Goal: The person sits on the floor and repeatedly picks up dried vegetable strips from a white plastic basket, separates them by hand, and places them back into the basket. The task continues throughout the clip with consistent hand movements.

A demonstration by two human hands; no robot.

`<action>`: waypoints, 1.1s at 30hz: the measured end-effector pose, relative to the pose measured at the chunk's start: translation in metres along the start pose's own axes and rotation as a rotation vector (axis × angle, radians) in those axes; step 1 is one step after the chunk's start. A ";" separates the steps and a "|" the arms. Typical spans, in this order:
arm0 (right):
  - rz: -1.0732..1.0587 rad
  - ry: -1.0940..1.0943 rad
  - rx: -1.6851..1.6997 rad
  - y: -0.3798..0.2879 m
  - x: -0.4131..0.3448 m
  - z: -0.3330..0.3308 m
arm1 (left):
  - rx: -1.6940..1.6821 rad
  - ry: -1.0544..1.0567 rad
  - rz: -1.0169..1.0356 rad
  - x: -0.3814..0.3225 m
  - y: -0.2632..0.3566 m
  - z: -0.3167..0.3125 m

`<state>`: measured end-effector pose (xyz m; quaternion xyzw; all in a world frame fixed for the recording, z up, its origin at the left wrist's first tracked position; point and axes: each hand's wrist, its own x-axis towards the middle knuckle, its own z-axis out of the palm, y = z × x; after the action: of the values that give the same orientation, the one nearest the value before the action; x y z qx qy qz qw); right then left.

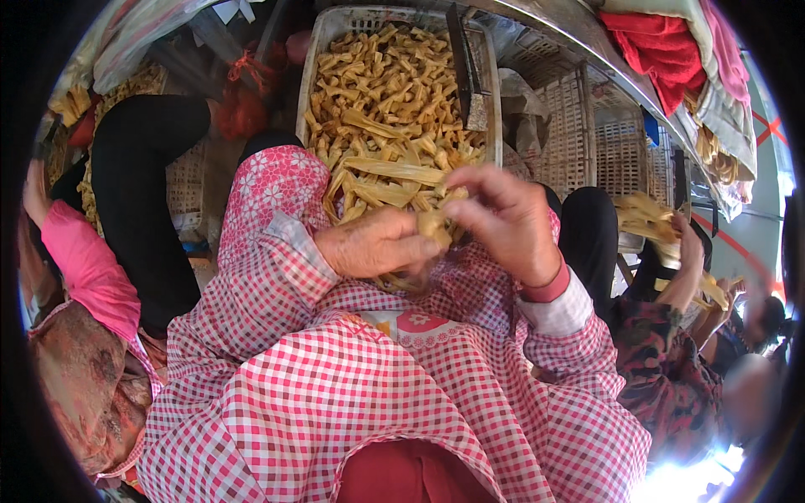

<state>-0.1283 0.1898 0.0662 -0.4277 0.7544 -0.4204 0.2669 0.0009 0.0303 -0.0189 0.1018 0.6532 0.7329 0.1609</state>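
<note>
My left hand (377,242) grips a folded yellowish strip (434,227), soft-looking and fibrous, above my lap. My right hand (509,220) meets it from the right, thumb and forefinger pinching a part of the same strip; motion blurs both hands. Loose flat strips (393,168) lie just beyond my fingers, over the near end of a pale plastic crate (304,104). Inside that crate is a heap of short knotted pieces (383,75) of the same yellow material. What the strip is made of I cannot tell.
A dark flat bar (464,69) lies along the crate's right side. Slatted plastic crates (563,129) stand to the right beneath a metal table edge (635,78). A co-worker's hand (690,245) holds strips at right; another person's pink sleeve (91,254) is at left.
</note>
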 end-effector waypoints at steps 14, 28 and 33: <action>-0.285 0.050 -0.482 0.010 -0.018 0.037 | 0.504 0.479 0.131 0.000 0.006 0.003; -0.098 0.053 -0.181 -0.006 -0.029 0.040 | -0.444 0.558 0.072 0.007 -0.002 0.009; -0.357 0.183 -0.364 0.018 -0.025 0.032 | -0.379 0.480 0.003 0.001 0.013 0.009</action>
<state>-0.0992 0.2041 0.0359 -0.5551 0.7512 -0.3551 0.0376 0.0023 0.0378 -0.0049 -0.1054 0.5239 0.8450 0.0172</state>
